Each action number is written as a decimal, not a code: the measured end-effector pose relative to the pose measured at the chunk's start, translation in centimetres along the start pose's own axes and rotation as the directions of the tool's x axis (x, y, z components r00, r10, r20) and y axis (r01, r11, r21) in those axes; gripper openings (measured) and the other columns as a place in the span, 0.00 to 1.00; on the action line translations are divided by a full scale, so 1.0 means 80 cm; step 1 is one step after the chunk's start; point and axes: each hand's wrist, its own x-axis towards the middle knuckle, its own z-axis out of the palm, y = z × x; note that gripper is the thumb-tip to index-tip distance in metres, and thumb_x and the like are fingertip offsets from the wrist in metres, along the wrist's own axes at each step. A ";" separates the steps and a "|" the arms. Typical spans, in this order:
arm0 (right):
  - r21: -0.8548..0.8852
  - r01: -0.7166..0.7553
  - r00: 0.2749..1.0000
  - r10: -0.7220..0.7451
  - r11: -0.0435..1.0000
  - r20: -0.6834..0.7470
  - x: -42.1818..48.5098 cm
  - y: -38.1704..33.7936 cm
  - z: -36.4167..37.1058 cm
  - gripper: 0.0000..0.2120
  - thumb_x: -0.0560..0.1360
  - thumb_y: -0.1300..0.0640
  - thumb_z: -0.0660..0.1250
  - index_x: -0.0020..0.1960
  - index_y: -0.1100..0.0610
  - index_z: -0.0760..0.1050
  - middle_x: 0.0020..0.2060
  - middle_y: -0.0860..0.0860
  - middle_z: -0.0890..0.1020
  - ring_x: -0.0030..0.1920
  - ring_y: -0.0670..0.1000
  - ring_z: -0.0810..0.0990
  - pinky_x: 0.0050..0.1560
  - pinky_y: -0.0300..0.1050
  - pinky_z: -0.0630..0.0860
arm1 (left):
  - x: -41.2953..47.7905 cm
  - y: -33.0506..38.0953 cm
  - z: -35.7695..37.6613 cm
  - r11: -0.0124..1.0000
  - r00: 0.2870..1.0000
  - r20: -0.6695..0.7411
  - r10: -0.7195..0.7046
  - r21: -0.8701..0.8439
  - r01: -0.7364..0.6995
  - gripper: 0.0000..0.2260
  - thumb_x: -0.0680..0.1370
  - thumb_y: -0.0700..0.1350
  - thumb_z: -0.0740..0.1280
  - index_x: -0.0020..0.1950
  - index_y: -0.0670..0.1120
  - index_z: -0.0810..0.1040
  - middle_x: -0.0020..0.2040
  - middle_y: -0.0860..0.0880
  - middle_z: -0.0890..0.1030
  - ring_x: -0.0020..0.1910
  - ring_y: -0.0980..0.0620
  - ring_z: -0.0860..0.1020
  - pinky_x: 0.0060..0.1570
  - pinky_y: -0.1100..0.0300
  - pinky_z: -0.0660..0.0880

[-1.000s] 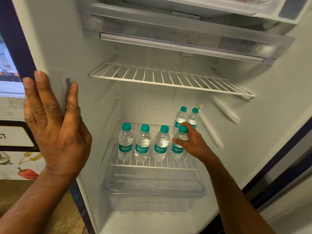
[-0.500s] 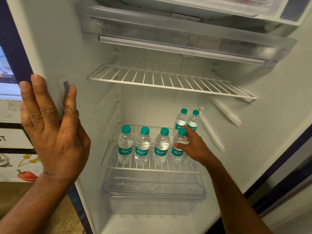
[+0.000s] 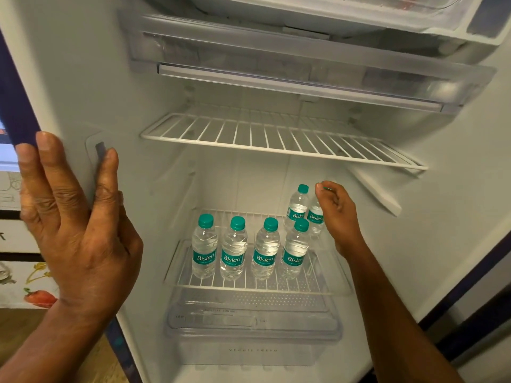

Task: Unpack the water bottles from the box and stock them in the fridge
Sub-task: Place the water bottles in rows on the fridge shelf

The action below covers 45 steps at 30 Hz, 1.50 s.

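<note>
Counting across the head view, six water bottles (image 3: 266, 250) stand in the fridge (image 3: 110, 78), all on the lower wire shelf (image 3: 249, 287). Four form a front row with narrow gaps between them, and two stand behind its right end, side by side and touching. There are two wire shelves, with the upper wire shelf (image 3: 276, 139) well above the bottles, and one clear crisper drawer (image 3: 249, 349) lies beneath the lower one. Half a second ago the right hand (image 3: 337, 211) was on the rightmost bottle of the front row. It is now higher and further back, thumb and fingertips curled about the green cap of the rear right bottle (image 3: 315, 215), pinching it. The front four have not shifted. The left hand (image 3: 77, 230) is where it was, fingers straight and released along the blue left edge of the fridge, thumb flat on the white inner wall. Every bottle is upright, its long axis vertical, cap uppermost, with the green label facing outward.
</note>
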 end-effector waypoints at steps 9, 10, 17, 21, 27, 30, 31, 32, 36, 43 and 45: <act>-0.320 0.079 0.995 -0.056 0.944 0.080 0.077 0.026 0.046 0.20 0.81 0.54 0.63 0.72 0.51 0.66 0.72 0.53 0.70 0.69 0.56 0.71 0.65 0.49 0.71 | -0.002 -0.007 0.002 1.000 0.999 0.035 0.012 0.009 -0.012 0.24 0.88 0.43 0.55 0.85 0.52 0.57 0.83 0.34 0.52 0.79 0.25 0.58 0.75 0.32 0.62; -0.340 0.065 0.995 -0.035 0.938 0.096 0.081 0.027 0.050 0.20 0.82 0.55 0.62 0.73 0.51 0.65 0.72 0.54 0.70 0.69 0.57 0.72 0.66 0.51 0.73 | -0.002 -0.005 0.001 1.000 1.000 0.029 0.006 0.002 -0.006 0.24 0.88 0.43 0.55 0.85 0.52 0.57 0.83 0.34 0.52 0.78 0.25 0.59 0.74 0.32 0.64; -0.480 0.034 0.987 0.047 0.877 0.156 0.092 0.046 0.069 0.22 0.82 0.59 0.61 0.75 0.53 0.63 0.73 0.55 0.68 0.69 0.58 0.72 0.67 0.52 0.71 | -0.001 -0.001 -0.002 1.000 0.999 0.030 0.010 0.001 -0.010 0.25 0.87 0.42 0.56 0.84 0.53 0.58 0.83 0.33 0.52 0.76 0.21 0.61 0.69 0.28 0.67; -0.532 0.059 0.987 0.031 0.845 0.159 0.094 0.052 0.069 0.22 0.80 0.60 0.65 0.72 0.54 0.65 0.68 0.56 0.73 0.62 0.58 0.77 0.63 0.50 0.75 | -0.003 0.003 -0.002 0.999 0.999 -0.001 0.039 0.019 -0.039 0.26 0.86 0.40 0.57 0.84 0.53 0.60 0.83 0.33 0.52 0.79 0.24 0.56 0.71 0.27 0.65; -0.549 0.122 0.967 0.026 0.827 0.255 0.094 0.060 0.060 0.25 0.74 0.59 0.73 0.67 0.53 0.66 0.59 0.56 0.77 0.51 0.52 0.79 0.56 0.46 0.78 | -0.006 -0.005 0.000 0.999 0.999 0.028 0.038 0.021 -0.039 0.26 0.86 0.39 0.56 0.84 0.54 0.58 0.83 0.33 0.50 0.74 0.19 0.61 0.66 0.24 0.67; -0.555 0.154 0.948 0.036 0.818 0.317 0.092 0.064 0.056 0.27 0.73 0.57 0.74 0.66 0.53 0.64 0.54 0.55 0.78 0.45 0.48 0.79 0.45 0.35 0.76 | -0.006 -0.001 -0.001 0.999 0.999 0.013 0.045 0.002 -0.045 0.26 0.86 0.39 0.57 0.84 0.54 0.59 0.84 0.35 0.48 0.71 0.17 0.64 0.63 0.23 0.69; -0.557 0.162 0.942 0.039 0.814 0.332 0.090 0.064 0.055 0.27 0.73 0.57 0.74 0.66 0.53 0.64 0.52 0.55 0.77 0.43 0.47 0.78 0.41 0.32 0.74 | -0.005 0.001 -0.003 0.999 0.999 0.017 0.036 -0.004 -0.036 0.26 0.87 0.39 0.56 0.84 0.55 0.59 0.85 0.37 0.46 0.65 0.14 0.68 0.59 0.23 0.71; -0.561 0.168 0.939 0.042 0.811 0.341 0.089 0.063 0.055 0.26 0.73 0.57 0.74 0.65 0.54 0.64 0.51 0.54 0.77 0.42 0.46 0.78 0.39 0.31 0.72 | -0.005 0.002 -0.003 0.999 0.999 0.019 0.032 -0.003 -0.032 0.26 0.87 0.40 0.56 0.84 0.55 0.59 0.85 0.40 0.44 0.59 0.13 0.71 0.57 0.23 0.72; -0.529 0.187 0.942 0.001 0.827 0.335 0.080 0.064 0.046 0.26 0.74 0.54 0.74 0.65 0.54 0.64 0.51 0.55 0.78 0.44 0.47 0.79 0.42 0.33 0.73 | -0.005 0.002 -0.003 0.999 0.999 -0.009 0.050 0.002 -0.050 0.26 0.86 0.38 0.57 0.84 0.55 0.60 0.84 0.36 0.47 0.67 0.16 0.69 0.59 0.23 0.71; -0.476 0.051 0.983 0.040 0.878 0.179 0.054 0.052 0.011 0.31 0.71 0.61 0.76 0.68 0.54 0.65 0.56 0.54 0.77 0.50 0.52 0.79 0.48 0.39 0.74 | -0.001 -0.001 0.002 0.999 0.999 0.006 0.049 -0.019 -0.049 0.27 0.86 0.37 0.57 0.84 0.55 0.60 0.85 0.37 0.47 0.68 0.18 0.68 0.60 0.23 0.71; -0.481 0.034 0.984 0.056 0.876 0.172 0.044 0.044 0.001 0.32 0.70 0.61 0.76 0.69 0.55 0.65 0.56 0.53 0.77 0.50 0.51 0.78 0.49 0.40 0.74 | -0.001 -0.008 0.007 0.999 0.998 0.029 0.047 -0.021 -0.047 0.28 0.86 0.37 0.56 0.84 0.56 0.57 0.83 0.33 0.51 0.74 0.21 0.63 0.67 0.25 0.68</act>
